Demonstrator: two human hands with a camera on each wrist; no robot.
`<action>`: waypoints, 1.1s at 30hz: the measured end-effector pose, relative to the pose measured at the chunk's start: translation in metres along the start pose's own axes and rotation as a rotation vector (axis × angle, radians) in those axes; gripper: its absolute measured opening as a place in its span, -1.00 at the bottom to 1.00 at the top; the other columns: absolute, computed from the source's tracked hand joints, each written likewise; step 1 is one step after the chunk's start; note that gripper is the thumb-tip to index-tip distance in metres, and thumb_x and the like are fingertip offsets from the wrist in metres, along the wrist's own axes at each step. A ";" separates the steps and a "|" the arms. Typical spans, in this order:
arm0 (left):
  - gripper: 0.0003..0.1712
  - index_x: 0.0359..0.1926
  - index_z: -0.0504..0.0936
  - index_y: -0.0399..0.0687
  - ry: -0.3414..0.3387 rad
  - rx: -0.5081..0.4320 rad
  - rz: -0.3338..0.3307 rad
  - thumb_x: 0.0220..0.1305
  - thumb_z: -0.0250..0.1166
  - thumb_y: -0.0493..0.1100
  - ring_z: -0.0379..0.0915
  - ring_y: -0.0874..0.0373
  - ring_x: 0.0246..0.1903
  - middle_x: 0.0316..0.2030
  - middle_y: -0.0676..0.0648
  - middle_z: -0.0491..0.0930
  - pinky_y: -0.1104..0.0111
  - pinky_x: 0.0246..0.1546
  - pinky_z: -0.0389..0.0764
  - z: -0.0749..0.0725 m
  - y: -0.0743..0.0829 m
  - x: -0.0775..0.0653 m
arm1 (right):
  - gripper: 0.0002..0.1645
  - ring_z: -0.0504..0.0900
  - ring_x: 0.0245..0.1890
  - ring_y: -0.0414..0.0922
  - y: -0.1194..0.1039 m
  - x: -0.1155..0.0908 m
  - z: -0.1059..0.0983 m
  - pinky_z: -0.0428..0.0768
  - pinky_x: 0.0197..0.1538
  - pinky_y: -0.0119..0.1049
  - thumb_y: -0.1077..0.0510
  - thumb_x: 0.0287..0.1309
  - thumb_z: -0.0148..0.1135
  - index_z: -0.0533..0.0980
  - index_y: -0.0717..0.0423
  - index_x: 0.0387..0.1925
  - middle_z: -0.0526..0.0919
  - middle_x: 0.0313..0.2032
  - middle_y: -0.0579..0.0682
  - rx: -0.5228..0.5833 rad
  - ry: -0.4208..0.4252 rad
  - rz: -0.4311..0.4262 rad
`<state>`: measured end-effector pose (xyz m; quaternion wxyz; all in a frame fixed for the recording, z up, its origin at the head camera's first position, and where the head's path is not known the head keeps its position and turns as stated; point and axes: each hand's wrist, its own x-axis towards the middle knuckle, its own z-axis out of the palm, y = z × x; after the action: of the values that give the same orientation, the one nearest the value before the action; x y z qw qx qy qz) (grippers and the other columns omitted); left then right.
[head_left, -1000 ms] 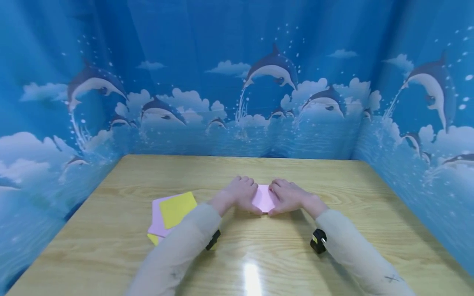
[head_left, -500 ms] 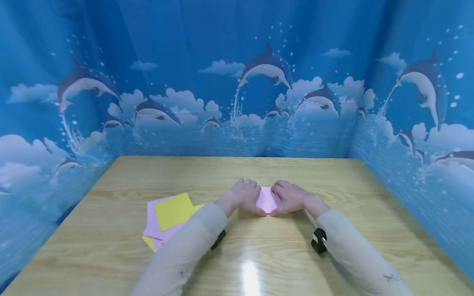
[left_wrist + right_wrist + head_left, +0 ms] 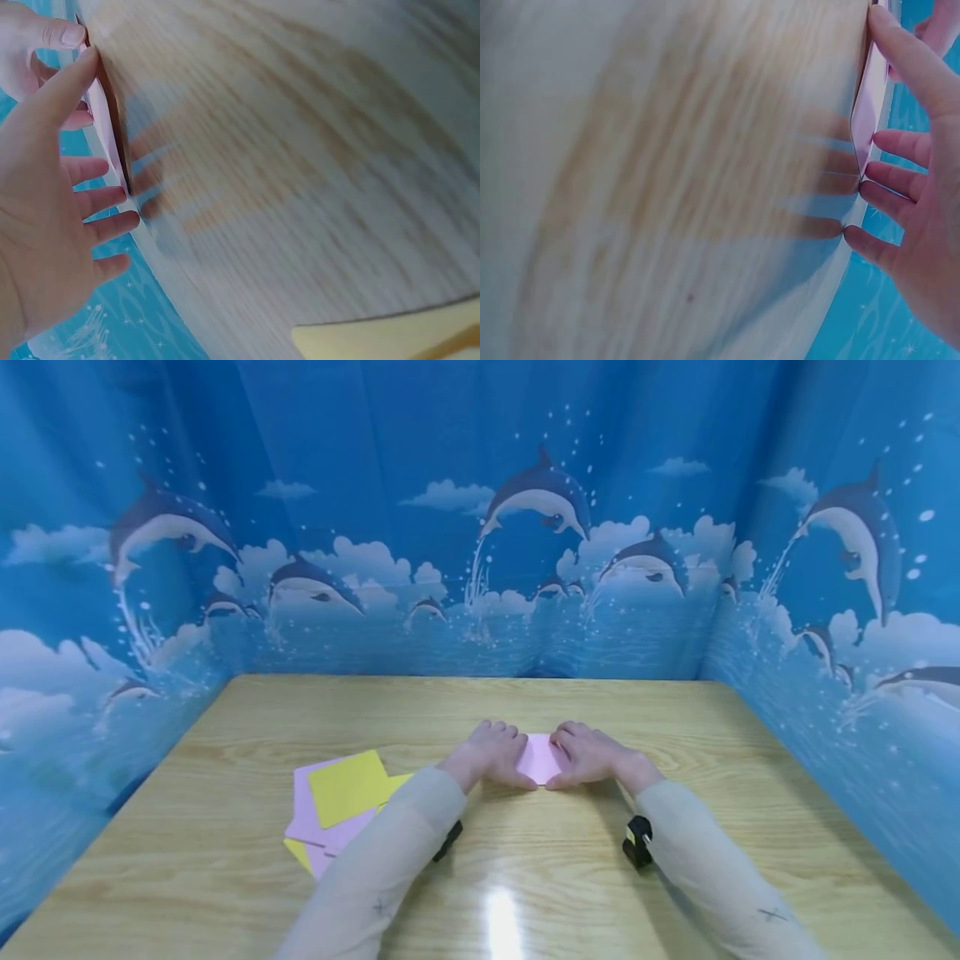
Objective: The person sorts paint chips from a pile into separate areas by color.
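Observation:
A small sheet of pink paper (image 3: 538,759) lies near the middle of the table between the two hands. My left hand (image 3: 493,755) holds its left side, and my right hand (image 3: 588,754) holds its right side. Both thumbs meet at the near edge, tips close together, while the other fingers reach along the sides. In the left wrist view the left hand's fingers (image 3: 103,201) are spread beside the pink paper (image 3: 105,131). The right wrist view shows fingertips (image 3: 881,169) at the edge of the paper, which stands slightly raised with shade beneath it.
A loose pile of yellow paper (image 3: 348,789) and pink paper (image 3: 302,806) lies to the left, partly behind the left sleeve (image 3: 397,852). Dolphin-printed curtains (image 3: 420,460) enclose the wooden table (image 3: 555,885) at the back and sides.
The head view has shifted, so the paper pile appears further left. The hands keep their hold on the pink paper, and its near edge sits slightly higher in view than half a second ago.

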<state>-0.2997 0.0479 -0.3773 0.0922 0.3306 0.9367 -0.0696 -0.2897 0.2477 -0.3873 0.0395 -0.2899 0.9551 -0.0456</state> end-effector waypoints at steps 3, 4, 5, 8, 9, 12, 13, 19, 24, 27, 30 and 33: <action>-0.01 0.32 0.26 0.00 -0.008 -0.004 -0.003 0.03 0.04 0.52 0.14 0.03 0.24 0.26 -0.06 0.28 0.11 0.28 0.10 -0.002 0.000 0.001 | -0.01 0.39 0.06 0.10 0.001 0.001 -0.001 0.42 0.09 -0.02 -0.40 -0.16 0.27 0.38 0.28 0.10 0.37 0.10 0.22 0.012 -0.009 0.011; -0.02 0.32 0.27 0.00 -0.010 -0.004 -0.004 0.03 0.04 0.52 0.15 0.03 0.24 0.26 -0.06 0.28 0.11 0.27 0.10 -0.002 -0.001 0.000 | -0.01 0.40 0.05 0.09 0.000 0.002 -0.001 0.42 0.08 -0.02 -0.41 -0.16 0.27 0.38 0.28 0.10 0.38 0.09 0.22 0.014 -0.014 0.011; -0.02 0.31 0.27 0.00 -0.010 -0.009 -0.003 0.03 0.04 0.52 0.15 0.03 0.24 0.26 -0.06 0.28 0.11 0.27 0.10 -0.002 -0.002 0.000 | 0.00 0.40 0.05 0.08 0.000 0.003 -0.002 0.43 0.08 -0.03 -0.42 -0.17 0.27 0.38 0.27 0.10 0.38 0.09 0.21 0.013 -0.019 0.015; -0.01 0.31 0.27 -0.01 0.006 -0.007 0.007 0.03 0.03 0.53 0.17 0.02 0.22 0.25 -0.07 0.29 0.11 0.26 0.13 -0.003 -0.004 -0.002 | 0.02 0.41 0.03 0.06 -0.002 0.005 -0.002 0.43 0.07 -0.04 -0.44 -0.16 0.25 0.37 0.25 0.12 0.38 0.09 0.19 0.012 -0.026 0.023; 0.00 0.32 0.27 -0.01 0.015 0.001 0.008 0.03 0.01 0.54 0.17 0.02 0.22 0.26 -0.07 0.29 0.12 0.26 0.14 -0.004 -0.006 -0.003 | 0.02 0.41 0.04 0.06 -0.002 0.006 -0.003 0.43 0.08 -0.03 -0.45 -0.15 0.24 0.36 0.25 0.13 0.38 0.09 0.19 0.016 -0.025 0.027; 0.02 0.34 0.24 -0.01 0.050 0.039 0.003 0.03 -0.03 0.56 0.17 0.00 0.23 0.27 -0.08 0.28 0.12 0.25 0.16 -0.007 -0.011 -0.006 | 0.03 0.39 0.07 0.09 -0.003 0.008 -0.005 0.39 0.12 0.00 -0.45 -0.11 0.20 0.35 0.25 0.17 0.37 0.12 0.20 0.033 -0.010 0.033; 0.02 0.34 0.22 -0.02 0.059 0.050 -0.004 0.04 -0.04 0.56 0.16 0.00 0.24 0.28 -0.08 0.27 0.11 0.25 0.15 -0.009 -0.013 -0.007 | 0.02 0.39 0.08 0.10 -0.004 0.009 -0.005 0.38 0.13 0.01 -0.44 -0.09 0.19 0.34 0.26 0.17 0.37 0.13 0.21 0.037 -0.001 0.029; -0.03 0.33 0.23 -0.11 0.109 0.075 -0.030 0.12 -0.01 0.48 0.18 -0.05 0.24 0.25 -0.13 0.31 0.05 0.25 0.14 -0.015 -0.029 -0.015 | -0.03 0.39 0.10 0.11 -0.014 0.015 -0.012 0.36 0.16 0.00 -0.37 -0.03 0.20 0.34 0.31 0.16 0.40 0.12 0.21 0.017 0.056 -0.011; -0.09 0.25 0.34 -0.15 0.144 0.056 -0.055 0.12 0.06 0.43 0.23 -0.06 0.20 0.17 -0.15 0.40 0.05 0.24 0.17 -0.012 -0.044 -0.027 | -0.13 0.43 0.07 0.10 -0.028 0.023 -0.016 0.40 0.12 -0.01 -0.29 0.00 0.24 0.37 0.29 0.14 0.45 0.08 0.18 -0.007 0.102 -0.028; -0.13 0.20 0.38 -0.17 0.169 0.039 -0.074 0.11 0.11 0.40 0.25 -0.07 0.18 0.14 -0.16 0.42 0.03 0.23 0.17 -0.009 -0.053 -0.035 | -0.19 0.43 0.07 0.10 -0.037 0.027 -0.018 0.39 0.13 -0.01 -0.22 0.05 0.23 0.37 0.28 0.14 0.45 0.08 0.18 -0.009 0.121 -0.042; -0.15 0.18 0.40 -0.20 0.190 0.003 -0.101 0.11 0.14 0.37 0.27 -0.10 0.17 0.12 -0.18 0.43 -0.01 0.23 0.15 -0.008 -0.063 -0.046 | -0.25 0.43 0.08 0.09 -0.045 0.034 -0.020 0.38 0.13 -0.02 -0.17 0.08 0.23 0.37 0.28 0.14 0.46 0.07 0.18 -0.004 0.129 -0.057; -0.16 0.15 0.41 -0.23 0.213 -0.029 -0.133 0.10 0.17 0.36 0.29 -0.12 0.14 0.09 -0.21 0.45 -0.05 0.22 0.14 -0.007 -0.072 -0.057 | -0.26 0.44 0.07 0.09 -0.054 0.041 -0.022 0.40 0.12 -0.02 -0.14 0.08 0.25 0.37 0.28 0.14 0.47 0.06 0.17 -0.002 0.145 -0.070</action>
<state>-0.3022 -0.0412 -0.3528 -0.0080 0.2721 0.9619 -0.0267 -0.2960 0.1822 -0.3612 -0.0315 -0.3189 0.9449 -0.0666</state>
